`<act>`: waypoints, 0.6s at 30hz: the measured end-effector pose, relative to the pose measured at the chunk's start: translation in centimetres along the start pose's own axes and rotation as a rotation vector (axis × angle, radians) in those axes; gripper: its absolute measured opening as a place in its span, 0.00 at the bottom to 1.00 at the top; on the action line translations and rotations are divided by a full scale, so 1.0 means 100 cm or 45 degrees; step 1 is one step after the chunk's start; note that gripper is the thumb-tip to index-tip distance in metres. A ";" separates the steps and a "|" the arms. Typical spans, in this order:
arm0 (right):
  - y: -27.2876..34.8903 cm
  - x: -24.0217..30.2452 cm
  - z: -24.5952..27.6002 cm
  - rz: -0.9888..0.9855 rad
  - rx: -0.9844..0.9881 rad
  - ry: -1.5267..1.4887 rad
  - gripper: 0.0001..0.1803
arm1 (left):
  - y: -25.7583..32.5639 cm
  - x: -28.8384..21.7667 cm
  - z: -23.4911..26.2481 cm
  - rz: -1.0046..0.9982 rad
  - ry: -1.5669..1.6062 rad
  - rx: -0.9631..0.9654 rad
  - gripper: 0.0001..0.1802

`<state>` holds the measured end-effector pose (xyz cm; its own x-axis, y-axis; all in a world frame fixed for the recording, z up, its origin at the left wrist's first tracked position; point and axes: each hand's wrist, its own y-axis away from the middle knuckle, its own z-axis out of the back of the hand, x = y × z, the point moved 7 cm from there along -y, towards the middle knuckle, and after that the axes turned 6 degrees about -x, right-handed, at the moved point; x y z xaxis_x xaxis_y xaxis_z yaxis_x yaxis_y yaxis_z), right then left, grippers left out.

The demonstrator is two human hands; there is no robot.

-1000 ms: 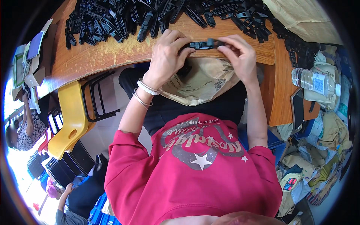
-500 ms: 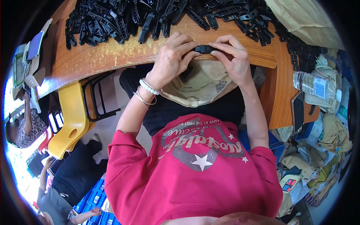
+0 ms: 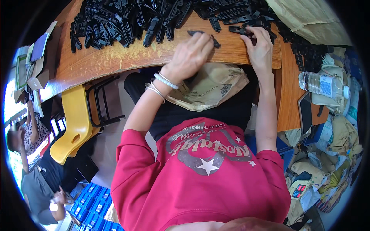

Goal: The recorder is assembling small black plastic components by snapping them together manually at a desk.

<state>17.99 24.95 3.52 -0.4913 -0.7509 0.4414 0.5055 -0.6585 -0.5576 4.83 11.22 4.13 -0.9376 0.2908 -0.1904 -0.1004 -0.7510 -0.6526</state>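
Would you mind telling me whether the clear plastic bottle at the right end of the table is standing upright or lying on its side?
Lying on its side: the bottle rests lengthwise beside the table.

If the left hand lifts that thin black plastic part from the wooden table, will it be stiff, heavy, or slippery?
The black plastic part at the left hand looks thin and keeps a straight shape, so it is probably stiff and light. Its surface seems smooth, so possibly slightly slippery. Lying flat on the wooden table, it seems unlikely to roll.
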 end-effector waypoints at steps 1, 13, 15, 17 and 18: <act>0.001 0.001 -0.001 -0.062 0.052 -0.141 0.16 | 0.006 -0.007 0.002 -0.009 0.015 -0.014 0.16; 0.009 -0.003 0.015 0.142 0.030 -0.016 0.15 | 0.015 0.025 0.010 0.420 0.369 -0.094 0.11; 0.010 0.008 0.011 0.137 0.033 -0.135 0.14 | 0.014 0.023 0.011 0.422 0.344 -0.102 0.12; 0.011 0.008 0.001 0.182 0.067 -0.138 0.16 | 0.013 0.022 0.012 0.421 0.319 -0.111 0.12; 0.011 0.010 0.001 0.230 0.033 -0.105 0.16 | 0.013 0.022 0.012 0.427 0.333 -0.110 0.12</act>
<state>18.12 23.49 3.37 -0.3318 -0.8579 0.3923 0.5989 -0.5128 -0.6151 2.25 10.16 3.74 -0.7966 0.1877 -0.5746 0.2344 -0.7802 -0.5799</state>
